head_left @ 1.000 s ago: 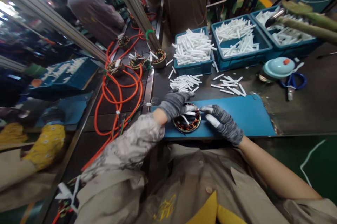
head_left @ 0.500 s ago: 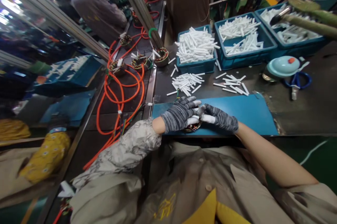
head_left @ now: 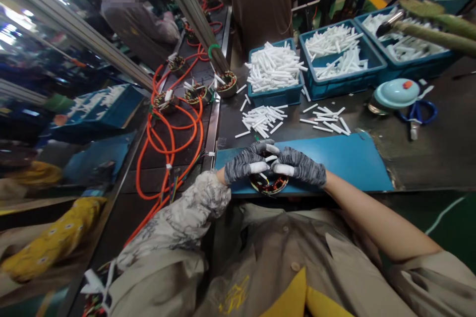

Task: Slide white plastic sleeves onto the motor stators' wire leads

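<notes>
A round motor stator (head_left: 268,184) with copper windings lies on a blue mat (head_left: 345,160) at the bench's near edge. My left hand (head_left: 245,162), in a grey striped glove, curls over its left rim with fingers pinched on a small white tube. My right hand (head_left: 299,166), gloved the same, rests on the right rim with its fingers closed towards the left hand. The fingertips of both hands meet above the stator. A white tube sticks out of the stator's middle.
Loose white tubes (head_left: 260,119) lie behind the mat, with more (head_left: 325,121) to the right. Three blue bins (head_left: 275,71) of tubes stand at the back. Scissors (head_left: 414,113) and a pale lid (head_left: 396,94) sit right. Orange cables (head_left: 167,133) and other stators (head_left: 227,82) lie on the left conveyor. Other people stand behind.
Both hands have drawn back toward me over the stator and closed together. The stator, hidden by the hands half a second ago, shows again below the fingertips.
</notes>
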`<state>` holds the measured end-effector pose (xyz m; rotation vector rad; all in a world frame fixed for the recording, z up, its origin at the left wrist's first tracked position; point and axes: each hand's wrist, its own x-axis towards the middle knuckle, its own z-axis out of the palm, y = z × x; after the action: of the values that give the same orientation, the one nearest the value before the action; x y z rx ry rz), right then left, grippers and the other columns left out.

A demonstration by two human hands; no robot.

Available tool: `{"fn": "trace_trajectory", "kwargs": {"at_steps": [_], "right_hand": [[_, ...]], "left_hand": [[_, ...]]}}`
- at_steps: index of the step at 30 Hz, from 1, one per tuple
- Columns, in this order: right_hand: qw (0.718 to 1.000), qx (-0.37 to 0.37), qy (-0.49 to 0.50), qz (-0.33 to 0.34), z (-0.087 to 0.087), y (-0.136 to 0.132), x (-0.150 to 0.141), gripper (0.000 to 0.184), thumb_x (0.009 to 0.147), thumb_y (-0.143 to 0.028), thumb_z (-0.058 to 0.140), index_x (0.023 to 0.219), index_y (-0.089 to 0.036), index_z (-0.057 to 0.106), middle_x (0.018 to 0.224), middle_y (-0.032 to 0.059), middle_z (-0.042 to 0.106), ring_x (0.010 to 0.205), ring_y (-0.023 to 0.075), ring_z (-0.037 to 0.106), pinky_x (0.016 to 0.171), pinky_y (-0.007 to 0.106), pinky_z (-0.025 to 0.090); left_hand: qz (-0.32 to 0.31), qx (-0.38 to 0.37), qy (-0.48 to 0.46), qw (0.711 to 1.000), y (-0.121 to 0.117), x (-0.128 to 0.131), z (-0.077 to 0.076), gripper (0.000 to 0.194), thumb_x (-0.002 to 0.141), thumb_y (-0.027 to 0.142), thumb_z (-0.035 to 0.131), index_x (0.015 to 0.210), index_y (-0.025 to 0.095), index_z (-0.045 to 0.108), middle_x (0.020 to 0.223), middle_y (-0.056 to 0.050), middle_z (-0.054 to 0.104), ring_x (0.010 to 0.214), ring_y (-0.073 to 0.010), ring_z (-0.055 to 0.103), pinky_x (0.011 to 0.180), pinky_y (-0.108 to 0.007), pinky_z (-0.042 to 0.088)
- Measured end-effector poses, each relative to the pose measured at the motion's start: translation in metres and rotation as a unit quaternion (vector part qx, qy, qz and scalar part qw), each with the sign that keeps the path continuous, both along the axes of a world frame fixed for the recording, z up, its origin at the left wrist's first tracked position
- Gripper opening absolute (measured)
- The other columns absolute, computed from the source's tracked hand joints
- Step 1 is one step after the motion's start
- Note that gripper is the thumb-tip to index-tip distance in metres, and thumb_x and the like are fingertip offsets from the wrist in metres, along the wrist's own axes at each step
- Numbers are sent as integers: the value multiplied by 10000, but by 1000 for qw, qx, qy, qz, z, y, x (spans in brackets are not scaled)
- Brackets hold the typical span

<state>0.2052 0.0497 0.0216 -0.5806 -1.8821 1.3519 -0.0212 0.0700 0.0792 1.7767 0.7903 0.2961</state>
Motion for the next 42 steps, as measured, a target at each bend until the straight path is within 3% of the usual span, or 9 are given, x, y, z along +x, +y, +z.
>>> {"fn": "trace_trajectory", "kwargs": {"at_steps": [3, 9, 16, 20, 26, 29, 34, 37, 42], "right_hand": [[1000, 4, 7, -21, 0, -2, -3, 254, 1003, -391, 578, 1067, -238, 770, 1077, 29, 780, 1010, 200, 708, 950, 377, 545], [981, 40, -115, -150, 1, -15, -9, 276, 999, -409, 567, 1033, -241, 783, 962, 46, 778, 922, 225, 697, 942, 419, 529], [963, -78, -24, -258, -25, -38, 2, 309, 875, -418, 705, 1120, -241, 639, 1007, 39, 698, 864, 203, 639, 819, 395, 561], [965, -124, 20, -232, -32, -40, 10, 280, 876, -397, 709, 1084, -254, 586, 969, 19, 661, 863, 199, 617, 819, 381, 561], [968, -91, 16, -235, -31, -36, 9, 239, 899, -454, 671, 995, -263, 566, 984, 25, 662, 906, 211, 628, 863, 403, 566], [957, -70, 1, -281, -27, -46, 13, 172, 923, -402, 649, 979, -263, 563, 952, 26, 656, 893, 206, 637, 865, 397, 562], [952, 166, -107, -231, -21, -72, 13, 59, 952, -276, 614, 949, -267, 673, 853, 32, 685, 771, 187, 631, 738, 343, 513], [926, 267, -192, -183, -26, -68, 4, 177, 996, -320, 575, 976, -267, 743, 830, 58, 713, 761, 200, 625, 704, 338, 477], [909, 244, -265, -209, -25, -30, -4, 253, 1012, -332, 533, 1062, -253, 768, 946, 92, 738, 862, 223, 642, 792, 356, 497]], "left_hand": [[7, 26, 8, 1000, -2, 3, 1, 632, 939, 204, 554, 1553, 246, 409, 1514, -149, 556, 1350, -270, 599, 1083, -469, 535], [-96, 216, 142, 961, 25, 5, 7, 443, 917, 251, 659, 1359, 208, 652, 1487, -130, 590, 1349, -256, 591, 1137, -419, 496], [-199, 383, 292, 853, 21, 33, 28, 335, 945, 388, 646, 1221, 229, 750, 1527, -104, 557, 1472, -350, 441, 1243, -605, 283], [-242, 385, 319, 831, 21, 42, 30, 345, 935, 432, 658, 1208, 243, 754, 1527, -91, 559, 1460, -349, 458, 1225, -585, 322], [-233, 344, 308, 856, 27, 71, 8, 380, 894, 438, 730, 1173, 181, 754, 1544, -121, 536, 1431, -348, 494, 1196, -502, 398], [-187, 345, 307, 867, 18, 71, 12, 367, 901, 465, 721, 1080, 150, 778, 1576, -137, 494, 1397, -362, 526, 1186, -492, 416], [105, 395, 266, 873, -13, 13, 28, 571, 978, 373, 603, 1500, 164, 505, 1525, -148, 544, 1384, -279, 557, 1184, -441, 448], [90, 359, 262, 891, -31, -27, 22, 543, 953, 371, 624, 1458, 191, 541, 1429, -122, 630, 1308, -265, 623, 1129, -424, 515], [140, 343, 212, 904, -42, -45, 8, 429, 963, 299, 591, 1386, 227, 606, 1486, -99, 572, 1346, -243, 592, 1155, -422, 501]]}}
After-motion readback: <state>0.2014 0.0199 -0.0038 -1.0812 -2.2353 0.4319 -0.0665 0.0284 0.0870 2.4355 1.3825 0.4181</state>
